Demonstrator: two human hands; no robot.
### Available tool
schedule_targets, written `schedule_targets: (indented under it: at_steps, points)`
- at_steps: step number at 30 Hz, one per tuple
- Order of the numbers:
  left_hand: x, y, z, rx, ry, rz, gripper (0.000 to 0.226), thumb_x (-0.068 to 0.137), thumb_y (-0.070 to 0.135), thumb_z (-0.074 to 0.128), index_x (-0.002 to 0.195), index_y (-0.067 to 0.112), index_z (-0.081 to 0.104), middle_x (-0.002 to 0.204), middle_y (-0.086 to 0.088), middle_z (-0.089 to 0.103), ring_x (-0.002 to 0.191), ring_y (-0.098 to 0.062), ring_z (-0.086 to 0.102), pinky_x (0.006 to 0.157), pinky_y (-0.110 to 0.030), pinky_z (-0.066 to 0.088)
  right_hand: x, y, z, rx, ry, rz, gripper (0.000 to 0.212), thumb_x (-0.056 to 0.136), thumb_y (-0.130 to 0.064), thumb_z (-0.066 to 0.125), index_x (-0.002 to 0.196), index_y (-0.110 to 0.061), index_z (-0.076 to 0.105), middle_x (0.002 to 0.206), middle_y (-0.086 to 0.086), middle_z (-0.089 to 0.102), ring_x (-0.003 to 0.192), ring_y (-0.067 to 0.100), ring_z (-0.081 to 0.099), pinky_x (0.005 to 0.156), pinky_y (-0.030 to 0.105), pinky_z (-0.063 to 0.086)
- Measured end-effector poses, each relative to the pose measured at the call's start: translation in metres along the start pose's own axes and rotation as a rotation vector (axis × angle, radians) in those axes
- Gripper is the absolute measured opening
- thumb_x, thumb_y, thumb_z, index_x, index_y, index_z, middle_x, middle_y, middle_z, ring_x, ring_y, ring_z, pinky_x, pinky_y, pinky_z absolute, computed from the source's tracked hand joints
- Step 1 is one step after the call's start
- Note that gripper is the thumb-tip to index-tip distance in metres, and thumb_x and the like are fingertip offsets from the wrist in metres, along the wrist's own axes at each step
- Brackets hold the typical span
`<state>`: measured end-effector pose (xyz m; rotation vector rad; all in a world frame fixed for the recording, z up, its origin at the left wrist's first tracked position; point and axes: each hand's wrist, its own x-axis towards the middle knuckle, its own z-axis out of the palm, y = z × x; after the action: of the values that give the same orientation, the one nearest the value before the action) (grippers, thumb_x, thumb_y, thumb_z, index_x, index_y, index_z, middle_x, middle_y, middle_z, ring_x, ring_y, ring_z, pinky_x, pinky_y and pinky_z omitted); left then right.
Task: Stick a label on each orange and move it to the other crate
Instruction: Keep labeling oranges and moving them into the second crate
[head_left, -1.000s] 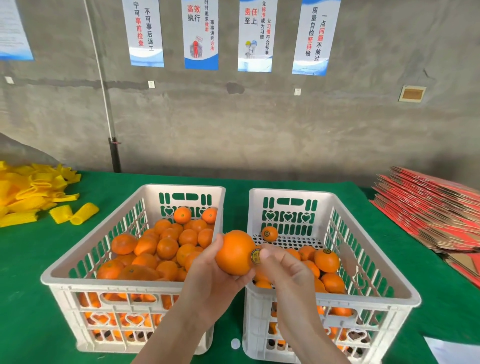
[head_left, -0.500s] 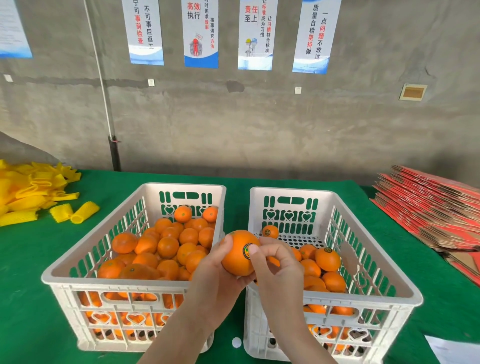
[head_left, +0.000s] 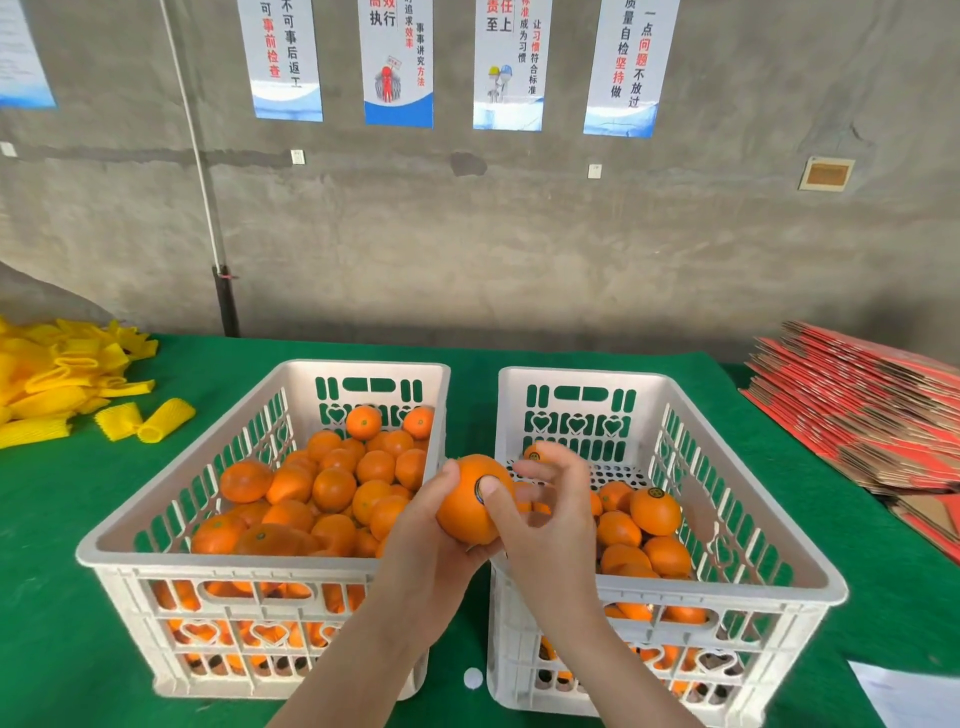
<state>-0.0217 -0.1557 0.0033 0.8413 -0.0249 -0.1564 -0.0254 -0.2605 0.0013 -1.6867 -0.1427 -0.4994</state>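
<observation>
The left hand (head_left: 434, 545) is gripping the orange (head_left: 462, 512) round its middle beside the right crate (head_left: 670, 590), likely firm yet slippery, while the right hand (head_left: 553, 525), fingers (head_left: 558, 457) loosely spread, is thumbing down the label (head_left: 478, 491).

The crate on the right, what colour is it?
The right crate is white, best seen in the head view.

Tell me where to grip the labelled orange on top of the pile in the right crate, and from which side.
Come from above: the right crate walls off every side, and the orange lies on top of the pile, upper half clear. Wrap fingers round its middle, probably leaving the label on its top untouched.
</observation>
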Motion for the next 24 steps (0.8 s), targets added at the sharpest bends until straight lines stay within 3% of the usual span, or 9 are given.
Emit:
schedule_targets:
  at_steps: [4, 6, 10, 12, 14, 16, 18, 22, 24]
  points:
    - [0.019, 0.003, 0.007, 0.201, 0.044, 0.04, 0.042, 0.083, 0.048, 0.058, 0.113, 0.019, 0.061, 0.104, -0.009, 0.072, 0.096, -0.026, 0.07, 0.076, -0.036, 0.057, 0.01, 0.009, 0.004, -0.161, -0.261, -0.116, 0.05, 0.09, -0.036, 0.059, 0.134, -0.037, 0.035, 0.127, -0.015, 0.042, 0.117, 0.001, 0.044, 0.095, 0.025, 0.047]
    - [0.036, 0.005, 0.014, 0.295, 0.16, -0.021, 0.029, 0.086, 0.053, 0.053, 0.1, 0.028, 0.059, 0.093, -0.005, 0.073, 0.086, -0.024, 0.071, 0.069, -0.035, 0.058, 0.025, 0.014, -0.001, -0.187, -0.291, -0.093, 0.066, 0.084, -0.026, 0.069, 0.136, -0.036, 0.031, 0.128, -0.015, 0.037, 0.116, 0.004, 0.044, 0.088, 0.019, 0.049]
    - [0.075, -0.005, 0.027, 0.577, 0.14, 0.055, 0.031, 0.095, 0.056, 0.031, 0.097, 0.034, 0.053, 0.107, -0.002, 0.064, 0.099, -0.018, 0.063, 0.088, -0.035, 0.052, 0.07, 0.023, -0.018, -0.214, -0.174, -0.106, 0.076, 0.066, -0.022, 0.083, 0.12, -0.043, 0.033, 0.11, -0.025, 0.04, 0.098, -0.001, 0.049, 0.073, 0.01, 0.043]
    - [0.094, -0.02, 0.023, 0.927, 0.052, 0.252, 0.031, 0.102, 0.043, 0.026, 0.11, 0.036, 0.056, 0.111, 0.001, 0.063, 0.102, -0.012, 0.059, 0.085, -0.022, 0.049, 0.101, 0.036, -0.027, -0.23, -0.068, -0.075, 0.072, 0.063, -0.021, 0.084, 0.119, -0.032, 0.04, 0.114, -0.008, 0.043, 0.099, 0.007, 0.047, 0.079, 0.021, 0.041]
    - [0.114, -0.038, 0.017, 1.403, 0.004, 0.339, 0.033, 0.102, 0.027, 0.035, 0.132, 0.021, 0.05, 0.121, 0.001, 0.058, 0.107, -0.01, 0.056, 0.09, -0.015, 0.043, 0.138, 0.054, -0.037, -0.303, -0.008, 0.073, 0.075, 0.065, -0.017, 0.084, 0.126, -0.021, 0.04, 0.123, 0.006, 0.039, 0.105, 0.018, 0.043, 0.081, 0.024, 0.036]
    - [0.128, -0.056, 0.008, 1.867, -0.074, 0.323, 0.039, 0.096, 0.017, 0.044, 0.135, 0.011, 0.046, 0.135, -0.007, 0.049, 0.124, -0.021, 0.045, 0.104, -0.027, 0.033, 0.171, 0.078, -0.048, -0.405, -0.032, 0.225, 0.085, 0.066, -0.012, 0.082, 0.135, -0.017, 0.033, 0.13, 0.012, 0.039, 0.113, 0.025, 0.044, 0.08, 0.026, 0.036]
    - [0.133, -0.068, 0.003, 2.203, -0.192, 0.303, 0.03, 0.09, 0.012, 0.046, 0.119, 0.008, 0.051, 0.126, -0.011, 0.051, 0.119, -0.028, 0.044, 0.102, -0.036, 0.03, 0.195, 0.106, -0.057, -0.489, -0.117, 0.355, 0.093, 0.068, -0.006, 0.08, 0.142, -0.013, 0.023, 0.132, 0.015, 0.044, 0.11, 0.026, 0.048, 0.077, 0.029, 0.041]
    - [0.136, -0.071, -0.002, 2.222, -0.203, 0.288, 0.02, 0.087, 0.017, 0.048, 0.105, 0.013, 0.052, 0.111, -0.008, 0.052, 0.111, -0.027, 0.045, 0.106, -0.041, 0.028, 0.217, 0.162, -0.06, -0.714, -0.26, 0.469, 0.088, 0.078, -0.002, 0.064, 0.145, 0.001, 0.006, 0.123, 0.021, 0.051, 0.101, 0.03, 0.055, 0.071, 0.037, 0.047]
    - [0.137, -0.072, -0.003, 2.249, -0.201, 0.268, 0.025, 0.085, 0.02, 0.049, 0.109, 0.013, 0.054, 0.117, -0.01, 0.052, 0.119, -0.029, 0.042, 0.112, -0.046, 0.021, 0.22, 0.183, -0.054, -0.798, -0.288, 0.45, 0.073, 0.084, -0.005, 0.058, 0.142, 0.004, 0.015, 0.12, 0.021, 0.051, 0.102, 0.031, 0.054, 0.075, 0.04, 0.048]
